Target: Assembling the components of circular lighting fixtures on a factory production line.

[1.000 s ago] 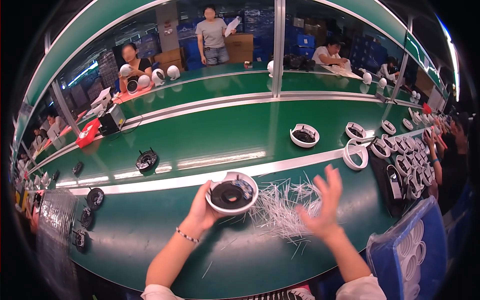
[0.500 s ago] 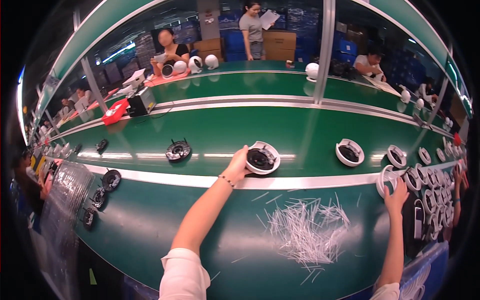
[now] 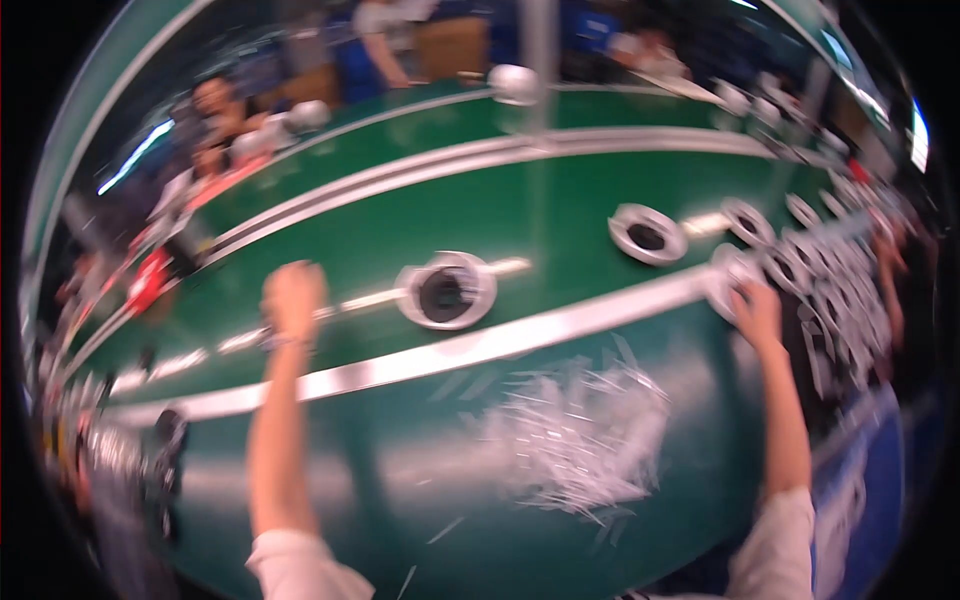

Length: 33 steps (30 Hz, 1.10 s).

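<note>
My left hand [image 3: 294, 300] is over the green belt at the left, smeared by motion. A little of something dark shows below it near the wrist, but what its fingers do is hidden. To its right, a white round shell [image 3: 484, 290] with a black round part [image 3: 443, 295] inside lies on the belt, apart from the hand. My right hand [image 3: 758, 312] grips a white ring-shaped shell [image 3: 722, 290] at the belt's near edge. Another white shell [image 3: 668, 252] with a black insert sits farther along the belt.
A pile of thin clear strips [image 3: 580, 435] lies on the near green table. Many white shells [image 3: 835, 290] crowd the right side, close to another person's arm [image 3: 890, 285]. Black round parts [image 3: 170, 435] stand at the left table end. People work across the belt.
My left hand has let go of the white shell with the black part and moved left. My right hand keeps hold of its white ring-shaped shell. The view has turned right and blurred.
</note>
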Each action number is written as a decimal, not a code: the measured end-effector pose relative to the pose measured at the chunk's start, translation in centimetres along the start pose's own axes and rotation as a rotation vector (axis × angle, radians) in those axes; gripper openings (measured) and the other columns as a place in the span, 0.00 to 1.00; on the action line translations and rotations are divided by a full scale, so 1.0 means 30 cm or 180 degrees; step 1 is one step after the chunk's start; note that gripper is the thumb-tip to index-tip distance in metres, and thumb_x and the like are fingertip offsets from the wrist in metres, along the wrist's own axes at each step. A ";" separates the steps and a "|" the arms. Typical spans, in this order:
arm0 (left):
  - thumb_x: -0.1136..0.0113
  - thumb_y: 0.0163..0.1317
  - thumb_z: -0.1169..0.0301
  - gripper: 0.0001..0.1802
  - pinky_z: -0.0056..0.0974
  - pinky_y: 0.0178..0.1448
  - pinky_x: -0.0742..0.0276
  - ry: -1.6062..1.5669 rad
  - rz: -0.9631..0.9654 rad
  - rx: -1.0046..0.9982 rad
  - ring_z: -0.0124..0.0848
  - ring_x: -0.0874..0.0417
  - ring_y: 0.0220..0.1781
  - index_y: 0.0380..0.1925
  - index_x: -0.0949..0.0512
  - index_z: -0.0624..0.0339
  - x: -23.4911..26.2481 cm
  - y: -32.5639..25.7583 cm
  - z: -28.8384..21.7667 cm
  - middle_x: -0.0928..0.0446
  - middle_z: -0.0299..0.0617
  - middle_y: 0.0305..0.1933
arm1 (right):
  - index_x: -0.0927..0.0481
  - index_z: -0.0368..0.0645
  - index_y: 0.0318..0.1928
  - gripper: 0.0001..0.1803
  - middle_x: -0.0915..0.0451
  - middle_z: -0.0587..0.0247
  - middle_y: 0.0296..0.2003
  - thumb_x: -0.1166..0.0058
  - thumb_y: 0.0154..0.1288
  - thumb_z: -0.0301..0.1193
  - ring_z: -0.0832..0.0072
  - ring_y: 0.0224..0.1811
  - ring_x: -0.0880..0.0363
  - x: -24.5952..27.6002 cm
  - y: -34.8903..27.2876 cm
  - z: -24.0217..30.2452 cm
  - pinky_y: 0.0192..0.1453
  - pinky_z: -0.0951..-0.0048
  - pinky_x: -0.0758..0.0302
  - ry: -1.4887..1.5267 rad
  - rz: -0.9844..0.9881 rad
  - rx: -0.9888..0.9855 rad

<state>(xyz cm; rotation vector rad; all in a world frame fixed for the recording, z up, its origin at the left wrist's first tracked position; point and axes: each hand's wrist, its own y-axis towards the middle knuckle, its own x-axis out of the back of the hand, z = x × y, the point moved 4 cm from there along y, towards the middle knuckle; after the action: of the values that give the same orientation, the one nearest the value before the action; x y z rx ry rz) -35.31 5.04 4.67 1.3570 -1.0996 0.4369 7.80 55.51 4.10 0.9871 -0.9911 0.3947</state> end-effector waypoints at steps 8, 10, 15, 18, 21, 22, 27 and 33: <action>0.42 0.45 0.64 0.38 0.41 0.56 0.37 -0.0474 0.1388 0.0724 0.49 0.31 0.52 0.58 0.44 0.60 -0.206 0.031 0.437 0.33 0.60 0.50 | 0.24 0.39 0.23 0.10 0.24 0.55 0.26 0.44 0.47 0.33 0.60 0.32 0.26 -0.051 -0.004 -0.004 0.38 0.64 0.31 0.0291 -0.0588 0.0452; 0.37 0.41 0.65 0.44 0.40 0.55 0.36 -0.0844 0.1326 0.0944 0.47 0.31 0.53 0.59 0.46 0.60 -0.189 0.021 0.414 0.33 0.60 0.50 | 0.24 0.38 0.22 0.08 0.23 0.56 0.27 0.45 0.47 0.31 0.60 0.32 0.25 -0.043 -0.012 -0.012 0.39 0.65 0.31 0.0381 -0.0616 0.0518; 0.34 0.35 0.70 0.51 0.39 0.52 0.33 -0.1411 0.1061 0.1976 0.43 0.30 0.53 0.60 0.52 0.62 -0.126 -0.021 0.460 0.33 0.58 0.52 | 0.23 0.37 0.25 0.06 0.22 0.55 0.29 0.44 0.45 0.27 0.61 0.35 0.24 -0.054 -0.011 -0.022 0.42 0.66 0.29 0.0322 -0.0648 -0.0139; 0.34 0.36 0.70 0.47 0.39 0.54 0.34 -0.0625 0.0828 0.2062 0.45 0.29 0.51 0.58 0.49 0.62 -0.080 -0.048 0.381 0.32 0.56 0.51 | 0.23 0.39 0.23 0.04 0.23 0.57 0.25 0.44 0.45 0.27 0.61 0.31 0.27 0.047 -0.012 -0.030 0.37 0.63 0.31 -0.0255 -0.1384 -0.0111; 0.38 0.40 0.72 0.40 0.46 0.33 0.25 -0.1646 0.0682 0.2591 0.42 0.26 0.43 0.56 0.44 0.57 -0.073 -0.094 0.338 0.30 0.52 0.46 | 0.25 0.39 0.23 0.05 0.24 0.61 0.27 0.44 0.46 0.27 0.64 0.34 0.29 0.183 0.019 0.129 0.39 0.66 0.36 0.0343 -0.1898 0.0075; 0.41 0.43 0.74 0.33 0.45 0.28 0.25 -0.2346 0.0745 0.2728 0.40 0.24 0.39 0.52 0.40 0.61 -0.093 -0.101 0.406 0.28 0.49 0.42 | 0.25 0.39 0.24 0.03 0.23 0.61 0.27 0.45 0.48 0.25 0.64 0.33 0.27 0.244 0.024 0.252 0.38 0.67 0.34 0.0605 -0.2064 0.0314; 0.53 0.50 0.80 0.13 0.42 0.33 0.20 -0.4340 0.0415 0.2443 0.37 0.22 0.34 0.38 0.31 0.68 -0.084 -0.266 0.283 0.27 0.47 0.36 | 0.25 0.40 0.26 0.06 0.23 0.59 0.26 0.50 0.45 0.19 0.68 0.26 0.25 0.389 -0.174 0.779 0.28 0.71 0.30 0.1739 -0.1366 0.2296; 0.56 0.56 0.84 0.17 0.41 0.50 0.26 -0.5813 0.0565 0.1850 0.37 0.26 0.45 0.46 0.40 0.66 0.130 -0.452 -0.010 0.32 0.49 0.46 | 0.26 0.31 0.25 0.10 0.27 0.57 0.31 0.46 0.38 0.23 0.73 0.26 0.29 0.342 -0.656 1.088 0.31 0.74 0.30 0.2386 0.0379 0.4204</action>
<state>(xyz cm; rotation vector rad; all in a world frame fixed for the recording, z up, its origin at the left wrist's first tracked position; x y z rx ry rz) -22.50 0.89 0.43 2.1456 -2.6848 -0.6593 9.73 16.35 8.61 1.7285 0.0239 1.4952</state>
